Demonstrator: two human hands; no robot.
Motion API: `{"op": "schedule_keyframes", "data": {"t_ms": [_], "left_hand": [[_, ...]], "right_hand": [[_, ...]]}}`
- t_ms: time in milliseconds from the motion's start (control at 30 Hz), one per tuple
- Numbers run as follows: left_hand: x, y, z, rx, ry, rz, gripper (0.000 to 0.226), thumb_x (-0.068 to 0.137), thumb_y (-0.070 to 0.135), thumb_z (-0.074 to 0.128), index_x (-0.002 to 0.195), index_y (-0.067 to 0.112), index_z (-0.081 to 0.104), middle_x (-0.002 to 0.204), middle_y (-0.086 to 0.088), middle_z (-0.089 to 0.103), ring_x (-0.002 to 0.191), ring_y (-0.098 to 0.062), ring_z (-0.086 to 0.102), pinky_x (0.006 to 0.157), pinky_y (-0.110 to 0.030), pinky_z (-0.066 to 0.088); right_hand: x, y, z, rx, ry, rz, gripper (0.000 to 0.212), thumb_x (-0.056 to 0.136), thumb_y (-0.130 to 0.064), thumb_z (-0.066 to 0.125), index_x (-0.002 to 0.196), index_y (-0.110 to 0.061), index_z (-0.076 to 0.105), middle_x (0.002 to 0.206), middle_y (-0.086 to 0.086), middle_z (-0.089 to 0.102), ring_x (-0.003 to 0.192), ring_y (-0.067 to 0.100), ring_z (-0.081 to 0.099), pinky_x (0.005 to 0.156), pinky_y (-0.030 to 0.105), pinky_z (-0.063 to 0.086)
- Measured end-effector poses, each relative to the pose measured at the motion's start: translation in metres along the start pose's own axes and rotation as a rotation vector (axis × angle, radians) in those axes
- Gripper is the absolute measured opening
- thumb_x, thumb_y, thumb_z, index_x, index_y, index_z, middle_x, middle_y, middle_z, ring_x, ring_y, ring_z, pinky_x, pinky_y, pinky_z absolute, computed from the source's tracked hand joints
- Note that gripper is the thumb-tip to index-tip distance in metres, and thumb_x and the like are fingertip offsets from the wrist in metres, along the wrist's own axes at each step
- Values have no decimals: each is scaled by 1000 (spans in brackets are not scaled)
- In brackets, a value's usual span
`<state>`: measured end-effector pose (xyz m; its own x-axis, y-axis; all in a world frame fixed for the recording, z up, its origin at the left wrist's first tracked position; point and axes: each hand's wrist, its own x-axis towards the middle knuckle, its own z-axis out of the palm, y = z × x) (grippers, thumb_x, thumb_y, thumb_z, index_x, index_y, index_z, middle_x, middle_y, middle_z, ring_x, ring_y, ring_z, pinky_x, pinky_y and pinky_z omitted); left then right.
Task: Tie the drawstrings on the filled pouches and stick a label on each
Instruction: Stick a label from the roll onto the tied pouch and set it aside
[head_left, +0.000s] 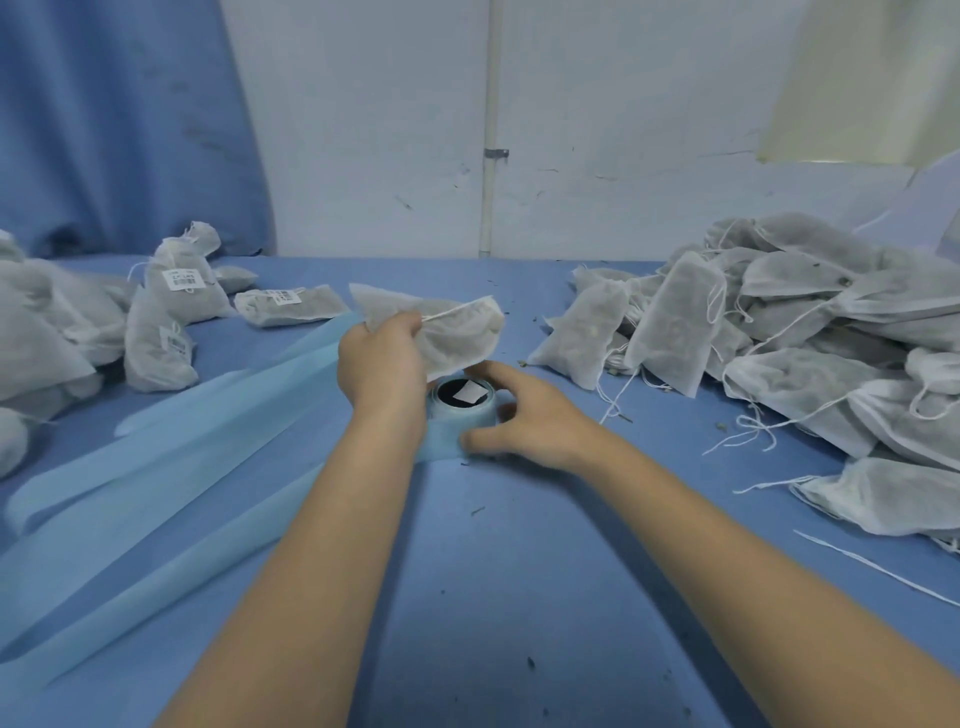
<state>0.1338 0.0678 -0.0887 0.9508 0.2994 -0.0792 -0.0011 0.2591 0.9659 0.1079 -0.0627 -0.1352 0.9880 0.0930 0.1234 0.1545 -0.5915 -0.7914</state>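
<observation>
My left hand (382, 358) grips a filled white pouch (457, 332) at its neck and holds it in the air above the table's middle, its drawstring lying across the top. Just below the pouch sits a roll of labels (460, 408) on pale blue backing, with one white label showing in its dark core. My right hand (524, 415) rests around the roll, thumb on the near side and fingers curved over the far rim.
A heap of unlabelled pouches (810, 332) with loose strings fills the right side. Labelled pouches (176, 291) lie at the left. Long strips of pale blue backing (171, 467) trail across the blue table cloth (519, 571) to the left. A white wall stands behind.
</observation>
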Motion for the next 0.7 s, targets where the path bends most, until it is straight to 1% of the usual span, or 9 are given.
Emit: {"op": "schedule_keyframes", "data": {"t_ms": [67, 133, 267, 367, 467, 533, 567, 633, 700], "left_hand": [[0, -1, 2, 18, -1, 17, 2, 81, 16, 61, 80, 14, 61, 92, -8, 66, 93, -30, 65, 87, -46, 53], [2, -2, 3, 40, 9, 50, 11, 80, 17, 62, 72, 18, 55, 86, -5, 63, 88, -28, 63, 85, -41, 52], [4, -7, 4, 146, -20, 79, 9, 81, 18, 61, 78, 13, 55, 79, -2, 57, 80, -26, 55, 74, -34, 46], [5, -12, 5, 216, -49, 74, 11, 81, 20, 62, 86, 10, 60, 85, -4, 61, 85, -27, 58, 77, -36, 48], [3, -13, 6, 250, -45, 89, 17, 81, 22, 61, 91, 9, 62, 86, -4, 61, 83, -26, 57, 70, -31, 42], [2, -14, 7, 269, -45, 110, 17, 81, 22, 61, 90, 8, 61, 83, -3, 60, 81, -26, 55, 69, -30, 40], [1, -14, 7, 278, -46, 117, 15, 81, 22, 61, 88, 9, 60, 79, -1, 58, 80, -25, 54, 69, -30, 39], [0, -15, 8, 300, -46, 121, 13, 81, 22, 62, 84, 11, 57, 73, 2, 54, 78, -24, 51, 68, -29, 36], [0, -15, 8, 305, -51, 120, 12, 82, 22, 62, 81, 12, 55, 71, 4, 52, 77, -23, 50, 67, -29, 35]], "right_hand": [[3, -2, 7, 36, 36, 6, 66, 68, -12, 77, 128, -27, 52, 113, -14, 64, 85, 3, 62, 72, 14, 51], [5, -3, 14, -11, 99, 2, 64, 65, -18, 79, 121, -22, 52, 110, -8, 64, 92, 9, 61, 78, 24, 52], [9, -5, 23, -78, 172, 17, 62, 61, -36, 82, 113, -16, 55, 110, 3, 63, 105, 23, 59, 88, 42, 50], [4, -6, 27, -26, 175, 23, 64, 63, -39, 84, 117, -20, 55, 113, 3, 62, 105, 19, 60, 90, 35, 50], [-8, -4, 19, 97, 179, 5, 60, 61, -33, 90, 106, -31, 51, 94, -24, 62, 81, -14, 58, 65, 3, 42], [-16, 0, 11, 116, 134, 29, 61, 61, -31, 90, 107, -32, 50, 90, -26, 60, 66, -17, 54, 60, 2, 39], [-20, 3, 7, 130, 123, 36, 63, 63, -28, 90, 113, -29, 52, 94, -22, 60, 64, -13, 55, 64, 4, 42], [-27, 8, 2, 188, 139, 56, 66, 68, -16, 86, 126, -19, 54, 103, -9, 63, 71, -2, 60, 80, 16, 50], [-32, 10, 1, 207, 169, 74, 62, 72, -10, 83, 128, -11, 58, 107, 1, 68, 79, 6, 64, 86, 17, 50]]}}
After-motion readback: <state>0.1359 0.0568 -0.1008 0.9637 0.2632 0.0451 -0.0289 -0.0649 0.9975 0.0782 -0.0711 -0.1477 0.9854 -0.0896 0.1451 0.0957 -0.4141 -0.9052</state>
